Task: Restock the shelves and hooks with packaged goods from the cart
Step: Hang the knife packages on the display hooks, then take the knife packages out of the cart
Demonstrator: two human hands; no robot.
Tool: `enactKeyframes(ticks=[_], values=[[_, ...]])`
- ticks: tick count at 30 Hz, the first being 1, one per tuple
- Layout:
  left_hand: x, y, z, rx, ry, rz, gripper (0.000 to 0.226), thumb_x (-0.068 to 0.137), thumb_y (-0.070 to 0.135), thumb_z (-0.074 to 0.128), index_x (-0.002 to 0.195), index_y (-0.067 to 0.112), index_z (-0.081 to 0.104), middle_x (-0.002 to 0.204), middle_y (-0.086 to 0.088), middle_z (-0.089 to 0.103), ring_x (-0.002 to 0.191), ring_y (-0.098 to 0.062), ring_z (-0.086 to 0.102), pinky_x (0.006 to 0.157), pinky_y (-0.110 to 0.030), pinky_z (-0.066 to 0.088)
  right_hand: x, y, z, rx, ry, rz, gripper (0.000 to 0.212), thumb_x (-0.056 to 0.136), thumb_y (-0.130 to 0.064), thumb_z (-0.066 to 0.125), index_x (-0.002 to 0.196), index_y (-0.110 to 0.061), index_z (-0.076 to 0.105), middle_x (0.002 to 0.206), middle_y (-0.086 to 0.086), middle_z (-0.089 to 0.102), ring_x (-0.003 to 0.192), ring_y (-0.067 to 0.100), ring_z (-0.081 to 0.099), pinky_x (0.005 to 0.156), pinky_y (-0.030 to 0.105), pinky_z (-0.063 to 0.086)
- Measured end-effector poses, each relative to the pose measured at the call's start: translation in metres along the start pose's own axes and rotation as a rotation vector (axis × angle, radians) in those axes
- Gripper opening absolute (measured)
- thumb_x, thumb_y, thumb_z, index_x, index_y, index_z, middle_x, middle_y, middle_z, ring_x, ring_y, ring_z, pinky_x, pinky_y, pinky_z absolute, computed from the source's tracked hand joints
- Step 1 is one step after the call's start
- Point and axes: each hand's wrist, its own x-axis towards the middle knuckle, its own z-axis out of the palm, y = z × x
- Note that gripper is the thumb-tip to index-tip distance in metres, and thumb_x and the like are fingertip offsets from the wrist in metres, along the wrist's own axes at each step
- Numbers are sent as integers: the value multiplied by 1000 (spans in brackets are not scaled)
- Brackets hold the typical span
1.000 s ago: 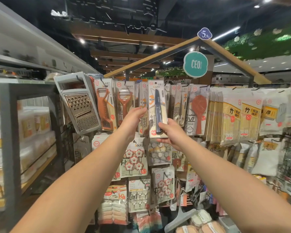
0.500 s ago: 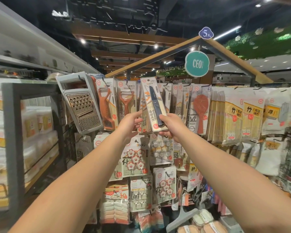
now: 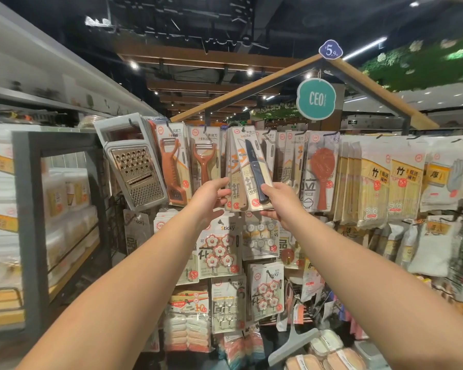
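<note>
A carded knife pack [image 3: 247,166] with a dark blue knife hangs tilted in the top row of the hook display, its top hole at a hook [image 3: 242,129]. My right hand [image 3: 281,204] pinches the pack's lower right corner, thumb on the front. My left hand [image 3: 210,196] is just left of it with relaxed, spread fingers; its fingertips are at the edge of the knife packs [image 3: 235,193] hanging behind. Whether the hole sits fully on the hook I cannot tell.
Left of the knives hang a metal grater [image 3: 135,172] and orange peelers [image 3: 205,161]; right of them a red rice paddle [image 3: 322,166] and bamboo stick packs [image 3: 372,180]. Sticky-hook cards [image 3: 219,249] fill the rows below. A grey shelf frame [image 3: 30,209] stands at left.
The knife pack has gone up and left and tilted, its top reaching the hook. My left hand has opened and dropped slightly beside the pack.
</note>
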Motion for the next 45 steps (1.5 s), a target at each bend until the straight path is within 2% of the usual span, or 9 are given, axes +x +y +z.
enactKeyframes(ticks=[7, 14, 20, 23, 27, 31, 35, 39, 45], values=[[-3, -3, 1, 3, -26, 2, 19, 97, 35, 53, 112, 23, 56, 114, 0, 66, 107, -19, 58, 93, -41, 41, 12, -9, 8, -133, -21, 99, 25, 99, -29, 55, 114, -8, 58, 84, 1, 57, 67, 16, 60, 61, 28, 56], [-12, -23, 18, 150, -137, 28, 12, 99, 34, 50, 107, 27, 56, 106, 5, 66, 99, -14, 58, 94, -38, 41, 7, 46, -21, -220, -64, 248, 54, 95, -43, 58, 134, -7, 51, 141, 25, 50, 108, 32, 59, 99, 48, 51], [-22, -61, 96, 229, -334, 23, 9, 98, 32, 49, 95, 26, 55, 103, 2, 66, 89, -13, 58, 74, -29, 41, -44, 111, -102, -42, 55, 331, 30, 96, -35, 60, 114, -12, 57, 95, 2, 59, 68, 10, 55, 56, 20, 48], [-39, -99, 167, 243, -494, -23, 11, 99, 29, 48, 90, 25, 52, 91, 5, 65, 79, -11, 58, 70, -27, 38, -91, 134, -162, -5, 181, 360, 8, 99, -29, 55, 98, -22, 57, 87, -5, 58, 71, 8, 56, 63, 23, 47], [-90, -168, 275, 212, -692, -103, 17, 101, 19, 47, 84, 21, 51, 78, 2, 60, 58, -3, 55, 49, -18, 36, -189, 164, -266, -45, 397, 409, 15, 97, -22, 58, 82, -19, 59, 78, 0, 59, 64, 11, 53, 60, 25, 41], [-177, -244, 371, 219, -928, -229, 10, 101, 23, 47, 98, 19, 56, 90, -2, 62, 76, -9, 57, 49, -18, 45, -307, 198, -360, -41, 665, 516, 18, 99, -20, 55, 80, -19, 55, 75, 1, 55, 61, 13, 51, 57, 23, 39], [-268, -317, 447, 268, -1187, -327, 17, 101, 16, 47, 86, 20, 54, 82, -2, 60, 70, -12, 53, 51, -17, 36, -410, 243, -426, -26, 878, 654, 20, 98, -15, 54, 78, -19, 54, 72, -1, 56, 60, 11, 53, 54, 21, 37], [-340, -387, 507, 330, -1274, -454, 25, 101, 8, 44, 79, 19, 49, 71, -1, 52, 47, 1, 48, 44, -14, 31, -494, 306, -475, 8, 959, 806, 13, 97, -15, 53, 86, -17, 60, 74, 1, 56, 54, 8, 47, 43, 16, 33], [-421, -507, 554, 414, -1266, -764, 15, 102, 19, 45, 87, 22, 49, 78, 2, 55, 63, -8, 50, 52, -20, 36, -587, 416, -522, 212, 1090, 989, 21, 98, -20, 57, 76, -17, 57, 67, 3, 50, 52, 13, 44, 51, 22, 30]])
